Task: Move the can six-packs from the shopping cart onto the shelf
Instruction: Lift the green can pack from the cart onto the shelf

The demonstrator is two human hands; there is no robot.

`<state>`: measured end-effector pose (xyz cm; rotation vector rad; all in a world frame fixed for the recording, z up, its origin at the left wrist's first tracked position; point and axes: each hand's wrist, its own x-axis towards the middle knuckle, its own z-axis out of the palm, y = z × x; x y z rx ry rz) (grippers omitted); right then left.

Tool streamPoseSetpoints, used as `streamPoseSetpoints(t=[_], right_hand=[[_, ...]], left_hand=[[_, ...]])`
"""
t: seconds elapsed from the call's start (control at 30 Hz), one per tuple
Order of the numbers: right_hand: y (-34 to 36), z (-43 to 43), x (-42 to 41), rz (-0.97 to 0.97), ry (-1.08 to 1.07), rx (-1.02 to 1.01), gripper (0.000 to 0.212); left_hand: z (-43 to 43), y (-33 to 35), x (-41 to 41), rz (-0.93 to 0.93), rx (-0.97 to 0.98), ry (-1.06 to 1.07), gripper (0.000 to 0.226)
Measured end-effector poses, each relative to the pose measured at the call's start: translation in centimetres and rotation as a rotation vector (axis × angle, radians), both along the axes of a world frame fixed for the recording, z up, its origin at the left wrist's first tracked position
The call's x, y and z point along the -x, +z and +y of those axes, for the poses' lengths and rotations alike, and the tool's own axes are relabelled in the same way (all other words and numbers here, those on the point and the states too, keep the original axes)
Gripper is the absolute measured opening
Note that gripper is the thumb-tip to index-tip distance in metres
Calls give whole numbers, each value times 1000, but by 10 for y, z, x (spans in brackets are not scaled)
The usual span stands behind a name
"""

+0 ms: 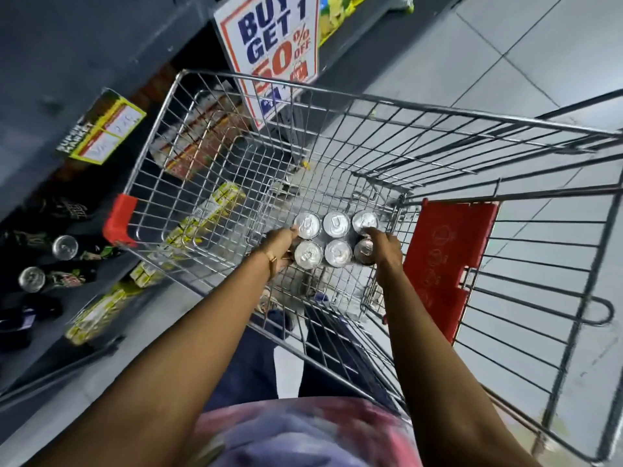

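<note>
Head view: our left hand (281, 246) and right hand (384, 247) clamp the six-pack (335, 242) deep in the cart (354, 106); risk: cans snag the wire rim on lift.

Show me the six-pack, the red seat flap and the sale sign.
six-pack (337, 238), head view, on a can top in the middle.
red seat flap (445, 261), head view, on its flat face.
sale sign (273, 52), head view, on the printed face.

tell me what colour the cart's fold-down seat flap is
Red; the seat flap shows clearly in the head view.
</note>
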<state>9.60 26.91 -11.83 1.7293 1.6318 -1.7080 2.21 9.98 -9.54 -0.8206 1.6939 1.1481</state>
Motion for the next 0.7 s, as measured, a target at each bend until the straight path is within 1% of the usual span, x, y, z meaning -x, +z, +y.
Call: streamPoseSetpoints(t=[0.1,0.17,0.23,0.27,0.37,0.43,0.5,0.53,0.6,0.7], right_hand=[[37,-7,6,112,31,-11,15],[69,-11,13,201,77,-35,13],[103,-18,26,284,133,-75,16],[120,-21,35,324,153,-102,19],[166,-33,65,446,180,-159,27],[198,-45,89,547,200,-182,46],[228,-54,114,639,238,-220,60],[242,-59,128,677,261,-228,61],[265,-69,159,725,312,-209,55],[290,-83,201,736,396,-206,41]], left_hand=[[-23,20,5,171,23,-51,23],[-36,45,8,404,96,-98,18],[-46,75,13,668,159,-109,28],[-50,91,18,761,150,-75,29],[-62,136,39,904,18,145,27],[-71,163,60,1005,-44,278,29],[-78,187,83,1116,-64,344,34],[-82,200,94,1161,-63,371,41],[-95,223,120,1245,-51,390,52],[-119,248,153,1321,30,321,52]])
